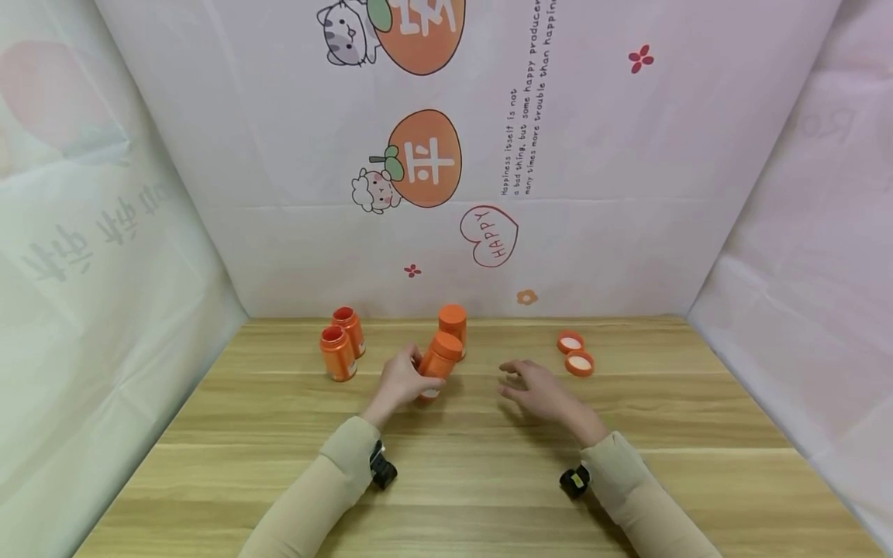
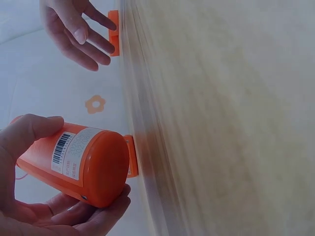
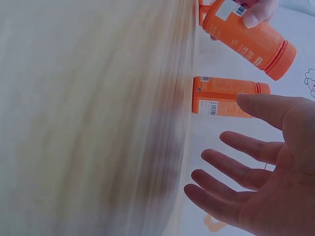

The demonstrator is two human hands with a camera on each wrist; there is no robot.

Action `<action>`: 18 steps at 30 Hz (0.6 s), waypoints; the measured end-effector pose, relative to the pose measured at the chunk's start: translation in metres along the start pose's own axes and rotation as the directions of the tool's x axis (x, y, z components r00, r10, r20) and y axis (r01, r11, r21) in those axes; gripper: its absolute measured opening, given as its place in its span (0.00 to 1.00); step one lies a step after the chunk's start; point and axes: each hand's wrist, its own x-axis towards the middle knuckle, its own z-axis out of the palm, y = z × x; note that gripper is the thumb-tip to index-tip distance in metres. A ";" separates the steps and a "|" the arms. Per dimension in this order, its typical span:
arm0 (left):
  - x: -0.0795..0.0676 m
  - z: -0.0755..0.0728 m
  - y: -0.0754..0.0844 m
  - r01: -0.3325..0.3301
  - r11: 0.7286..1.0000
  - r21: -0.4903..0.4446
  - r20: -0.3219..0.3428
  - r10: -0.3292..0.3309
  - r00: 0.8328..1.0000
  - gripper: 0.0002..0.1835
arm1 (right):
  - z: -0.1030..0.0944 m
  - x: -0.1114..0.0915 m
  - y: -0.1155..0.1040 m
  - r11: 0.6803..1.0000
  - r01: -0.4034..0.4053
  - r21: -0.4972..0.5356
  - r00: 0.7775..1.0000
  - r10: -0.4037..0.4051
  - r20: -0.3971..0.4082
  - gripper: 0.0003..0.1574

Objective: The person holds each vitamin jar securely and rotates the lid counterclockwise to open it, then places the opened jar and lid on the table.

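Observation:
My left hand (image 1: 402, 381) grips an orange capped bottle (image 1: 441, 358) round its body, tilted with the cap up and to the right. In the left wrist view the bottle's base and a white barcode label (image 2: 69, 152) face the camera, thumb on one side and fingers on the other. Just behind it, a second capped orange bottle (image 1: 453, 319) stands upright on the table. My right hand (image 1: 540, 391) hovers to the right of the bottles, fingers spread and relaxed, holding nothing; the right wrist view shows its bare palm (image 3: 280, 182).
Two uncapped orange bottles, a nearer one (image 1: 338, 355) and a farther one (image 1: 351, 329), stand at the left on the wooden table (image 1: 460, 480). Two orange lids (image 1: 579, 363) lie with their white insides up at the right. Printed white sheets (image 1: 593, 194) wall the back and sides.

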 end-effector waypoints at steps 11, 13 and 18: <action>-0.006 0.002 0.003 -0.035 0.999 0.026 -0.003 0.035 0.999 0.24 | 0.003 0.000 -0.003 1.000 0.011 0.023 1.000 -0.010 -0.011 0.30; -0.007 0.003 0.003 -0.039 0.999 0.031 -0.003 0.039 0.999 0.24 | 0.003 0.000 -0.003 1.000 0.018 0.020 1.000 -0.017 -0.012 0.31; -0.009 0.003 0.004 -0.047 0.999 0.017 0.004 0.047 0.999 0.24 | 0.004 0.001 -0.004 0.999 0.033 0.011 0.999 -0.033 -0.021 0.31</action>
